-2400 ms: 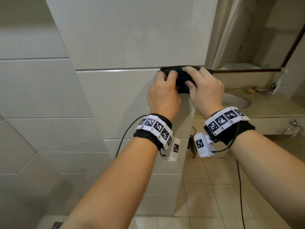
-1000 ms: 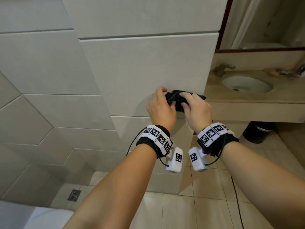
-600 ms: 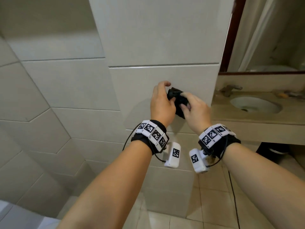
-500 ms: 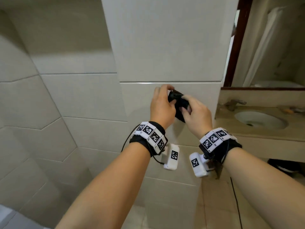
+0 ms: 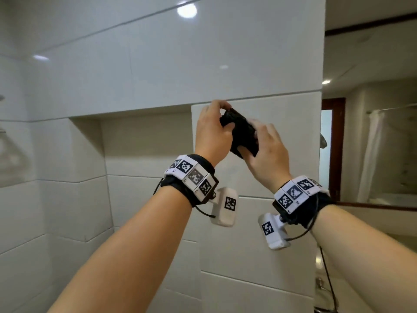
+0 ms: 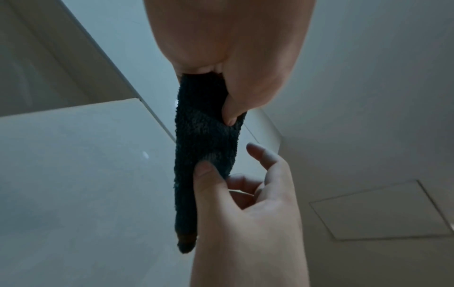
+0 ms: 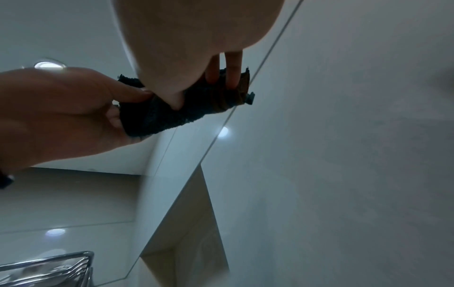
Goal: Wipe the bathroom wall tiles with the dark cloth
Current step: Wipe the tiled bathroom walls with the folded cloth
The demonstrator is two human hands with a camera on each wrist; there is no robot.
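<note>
A small dark terry cloth [image 5: 241, 132] is bunched between both hands in front of a white wall tile [image 5: 282, 154], just below a grout line. My left hand [image 5: 225, 116] pinches its upper end with curled fingers and thumb. From the lower right, my right hand [image 5: 250, 141] holds the other end, thumb under it. In the left wrist view the cloth [image 6: 203, 139] hangs stretched between the left thumb and the right hand [image 6: 245, 213]. In the right wrist view the cloth [image 7: 172, 114] sits under the right fingers [image 7: 233, 75], and the left hand [image 7: 61, 112] is beside it. Whether the cloth touches the tile I cannot tell.
A recessed niche [image 5: 144, 136] opens in the wall left of the hands. A mirror with a dark wooden frame [image 5: 337, 150] fills the right side and reflects a shower curtain. A tap [image 5: 320, 288] shows at lower right. A metal wire rack [image 7: 49, 268] is low in the right wrist view.
Both hands have risen up the wall with the cloth, and the view has tilted upward. The cloth, earlier spread under the fingers against the tile, is now gathered between the two hands.
</note>
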